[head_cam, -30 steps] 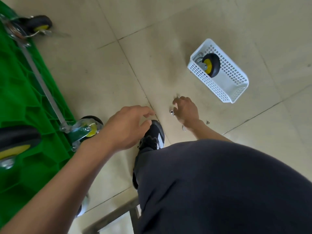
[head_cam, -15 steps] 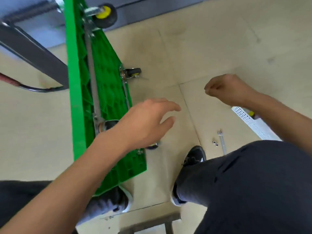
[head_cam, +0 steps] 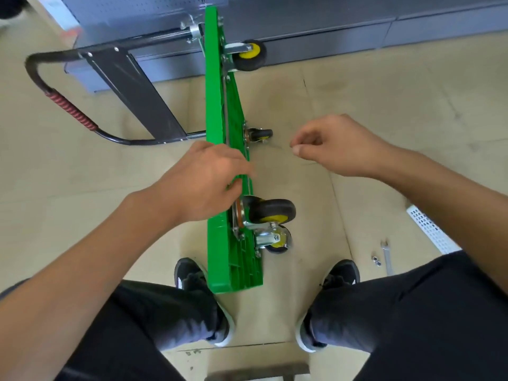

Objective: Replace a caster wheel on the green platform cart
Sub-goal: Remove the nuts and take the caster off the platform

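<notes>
Wrench [head_cam: 387, 257], nuts [head_cam: 375, 260] R of cart [head_cam: 217, 111]

Workshop or storeroom: tiled floor [head_cam: 384, 105], grey metal cabinets [head_cam: 330, 26].

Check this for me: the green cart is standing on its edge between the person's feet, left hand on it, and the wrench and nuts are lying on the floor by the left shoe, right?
Not quite. In the head view the wrench and nuts lie by the right shoe. The rest holds: green cart on edge, left hand on it.

The tan tile floor [head_cam: 384, 105] held the green cart [head_cam: 217, 133] on its edge, a small wrench [head_cam: 387, 257], two nuts [head_cam: 376, 260] and a white basket [head_cam: 428, 229].
</notes>
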A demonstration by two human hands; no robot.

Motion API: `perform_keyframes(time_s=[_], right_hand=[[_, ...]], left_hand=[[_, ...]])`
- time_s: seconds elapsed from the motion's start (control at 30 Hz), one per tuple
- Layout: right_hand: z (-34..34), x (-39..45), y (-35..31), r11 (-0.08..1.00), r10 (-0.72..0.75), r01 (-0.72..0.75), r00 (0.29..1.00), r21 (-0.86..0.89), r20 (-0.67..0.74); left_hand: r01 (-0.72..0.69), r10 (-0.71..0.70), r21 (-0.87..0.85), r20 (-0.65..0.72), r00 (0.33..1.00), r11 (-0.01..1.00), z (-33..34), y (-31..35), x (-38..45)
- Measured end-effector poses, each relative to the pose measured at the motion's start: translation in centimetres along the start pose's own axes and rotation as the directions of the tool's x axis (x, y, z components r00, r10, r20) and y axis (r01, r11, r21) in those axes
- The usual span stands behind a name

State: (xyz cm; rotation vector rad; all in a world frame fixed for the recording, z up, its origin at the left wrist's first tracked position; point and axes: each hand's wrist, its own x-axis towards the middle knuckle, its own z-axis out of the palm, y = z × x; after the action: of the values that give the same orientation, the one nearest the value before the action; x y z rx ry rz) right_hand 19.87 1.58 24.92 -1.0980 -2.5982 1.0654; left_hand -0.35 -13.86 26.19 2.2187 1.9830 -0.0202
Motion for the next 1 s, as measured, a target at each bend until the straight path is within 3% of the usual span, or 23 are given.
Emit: perform_keyframes(time_s=[0.27,0.7,1.0], right_hand=[[7.4,2.3,-3.6,0.997,-0.059,0.052,0.991,0.059,0.124],[11.7,4.8,-1.0,0.966,0.088,-0.167,0.930,0.199,0.356],[12.3,5.5,-0.9,0.922,0.234,-0.336,0.880,0.192,0.413]], left_hand=[[-0.076,0.076,-0.001,-0.007,0.997,0.997,1.0,-1.5,-0.9],[-0.154,0.154,-0.013,0.005,0.988,0.988,2.4,-2.3,-0.6],[-0.192,0.191,-0.050,-0.017,0.981,0.980,2.6,-3.1,-0.9]])
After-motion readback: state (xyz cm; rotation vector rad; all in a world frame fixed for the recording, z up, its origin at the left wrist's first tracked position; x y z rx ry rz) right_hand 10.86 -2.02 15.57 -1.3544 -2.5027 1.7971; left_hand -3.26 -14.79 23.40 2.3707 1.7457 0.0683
